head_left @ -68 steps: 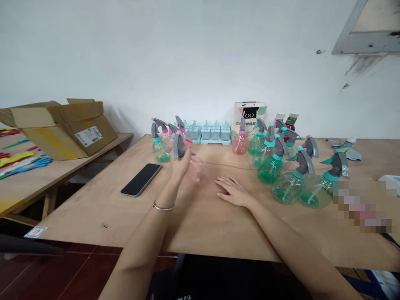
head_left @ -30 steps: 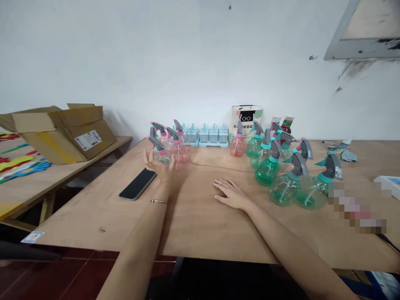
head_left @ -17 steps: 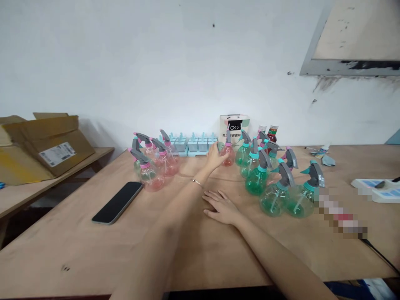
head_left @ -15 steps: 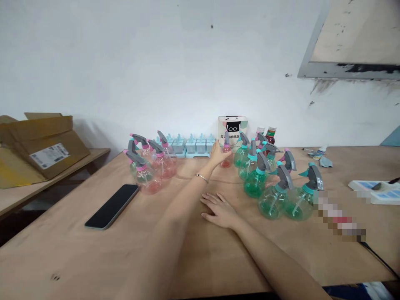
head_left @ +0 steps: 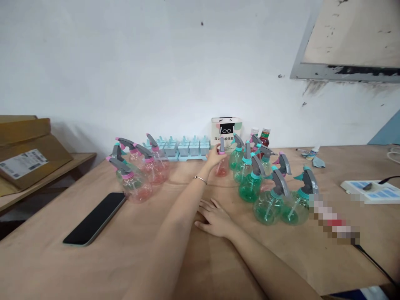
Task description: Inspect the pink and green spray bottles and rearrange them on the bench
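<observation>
My left hand (head_left: 215,157), with a bangle at the wrist, reaches far forward and is closed round the pink collar of a pink spray bottle (head_left: 221,170). The bottle stands upright, its grey trigger head showing above my fingers. Lying flat on the wooden table (head_left: 103,271), my right hand (head_left: 216,218) has its fingers spread and holds nothing. To the right of both hands stand several green spray bottles (head_left: 249,187) with grey and teal heads. A group of mostly pink spray bottles (head_left: 137,189) is on the left.
A black phone (head_left: 95,218) lies at the left. Pale blue moulds (head_left: 193,149) and a paper bag (head_left: 215,127) stand by the wall. Red-filled bottles (head_left: 265,136) are beside the bag. A white power strip (head_left: 371,191) lies right; a cardboard box (head_left: 31,154) sits far left.
My left hand has closed on the collar of the pink spray bottle, having been open beside it. The right hand stays on the table. The view has shifted slightly.
</observation>
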The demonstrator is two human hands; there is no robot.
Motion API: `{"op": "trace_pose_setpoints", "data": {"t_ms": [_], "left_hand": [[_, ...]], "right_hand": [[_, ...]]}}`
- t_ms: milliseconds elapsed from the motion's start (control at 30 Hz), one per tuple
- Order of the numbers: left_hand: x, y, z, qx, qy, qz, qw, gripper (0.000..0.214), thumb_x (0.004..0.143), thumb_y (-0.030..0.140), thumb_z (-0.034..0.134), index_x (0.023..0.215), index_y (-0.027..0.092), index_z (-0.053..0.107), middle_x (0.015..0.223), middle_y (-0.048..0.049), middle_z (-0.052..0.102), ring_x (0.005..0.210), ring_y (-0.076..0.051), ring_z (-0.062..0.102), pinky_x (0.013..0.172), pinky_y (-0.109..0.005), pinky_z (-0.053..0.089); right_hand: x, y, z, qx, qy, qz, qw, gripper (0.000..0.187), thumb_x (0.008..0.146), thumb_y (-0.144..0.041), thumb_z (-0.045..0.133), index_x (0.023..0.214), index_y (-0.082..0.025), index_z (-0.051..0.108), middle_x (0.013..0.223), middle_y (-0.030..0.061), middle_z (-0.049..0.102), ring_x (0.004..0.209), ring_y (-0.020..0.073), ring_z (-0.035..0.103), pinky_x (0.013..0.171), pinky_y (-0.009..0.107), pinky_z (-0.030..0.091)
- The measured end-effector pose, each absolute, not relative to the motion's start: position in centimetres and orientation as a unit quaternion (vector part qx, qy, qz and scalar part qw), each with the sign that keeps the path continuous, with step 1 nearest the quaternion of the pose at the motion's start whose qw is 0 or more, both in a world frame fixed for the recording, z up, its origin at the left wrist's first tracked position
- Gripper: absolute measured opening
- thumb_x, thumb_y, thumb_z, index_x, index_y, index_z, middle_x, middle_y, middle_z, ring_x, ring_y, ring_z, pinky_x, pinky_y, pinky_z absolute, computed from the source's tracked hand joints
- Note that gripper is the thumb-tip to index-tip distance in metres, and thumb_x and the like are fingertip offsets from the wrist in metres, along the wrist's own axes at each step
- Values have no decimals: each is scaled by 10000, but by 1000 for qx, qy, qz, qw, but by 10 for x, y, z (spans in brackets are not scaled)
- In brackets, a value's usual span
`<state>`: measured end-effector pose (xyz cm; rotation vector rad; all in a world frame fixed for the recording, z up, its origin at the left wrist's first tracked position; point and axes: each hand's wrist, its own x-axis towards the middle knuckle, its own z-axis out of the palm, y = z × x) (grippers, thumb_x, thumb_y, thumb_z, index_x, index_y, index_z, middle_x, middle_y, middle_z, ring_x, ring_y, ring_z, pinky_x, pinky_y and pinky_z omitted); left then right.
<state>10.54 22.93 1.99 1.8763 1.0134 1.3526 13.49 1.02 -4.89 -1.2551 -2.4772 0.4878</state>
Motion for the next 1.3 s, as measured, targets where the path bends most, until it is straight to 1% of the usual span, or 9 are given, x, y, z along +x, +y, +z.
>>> {"op": "trace_pose_setpoints", "data": {"t_ms": [200,300,400,567,733,933,1067,1200,1300], "left_hand": [[56,189,18,736,366,478,309,446,630,135,644,1074,167,630,799,4,622,699,-144,567,745,-300,476],[24,167,15,714,355,532,285,391,642,152,618,1030,194,629,896,-20,640,746,-154,584,810,-334,490],[-8,144,21,667,353,592,284,398,658,256,638,1052,215,608,976,-52,652,842,-202,622,889,-408,488],[-44,91,50,660,249,565,427,386,698,366,606,1046,199,630,1053,-102,680,1025,-293,650,993,-500,451],[-57,34,51,650,234,477,543,411,601,415,674,960,215,677,972,-102,705,1047,-362,644,961,-571,462],[-50,13,17,627,186,432,621,376,589,346,670,942,218,688,865,-75,714,1009,-344,652,930,-502,468],[-40,14,7,598,163,410,669,287,572,348,662,815,196,664,759,-59,684,826,-295,665,831,-439,484],[-36,7,2,568,138,431,688,167,554,317,650,653,192,599,615,-21,600,621,-191,571,736,-377,474],[-35,0,2,565,127,441,686,157,550,308,647,648,196,598,594,-16,575,620,-189,555,744,-389,474]], "right_hand": [[135,9,-47,-446,-867,161,151,577,937,-475,466,1443,-199,431,1549,72,372,1454,214,298,1214,474,130],[135,10,-48,-448,-869,151,148,569,939,-492,452,1446,-234,429,1548,67,376,1453,215,299,1210,473,137],[135,11,-50,-446,-871,145,144,567,941,-488,445,1453,-247,415,1546,64,382,1451,210,303,1209,468,135],[140,14,-49,-455,-869,137,139,601,934,-514,451,1459,-224,408,1550,86,373,1455,220,296,1210,467,129],[155,21,-49,-519,-837,117,130,623,933,-529,438,1464,-205,403,1580,81,305,1473,236,251,1208,473,137],[169,20,-56,-509,-846,102,120,633,941,-545,405,1489,-232,355,1589,72,270,1484,219,218,1213,472,129],[174,16,-55,-499,-855,109,96,682,946,-591,356,1516,-222,288,1599,69,232,1490,221,194,1214,476,118],[173,15,-53,-502,-853,112,88,692,941,-611,347,1506,-214,316,1603,69,218,1496,235,167,1214,484,105],[171,14,-51,-507,-850,118,87,689,939,-609,351,1500,-210,333,1602,74,220,1497,242,164,1211,490,109]]}}
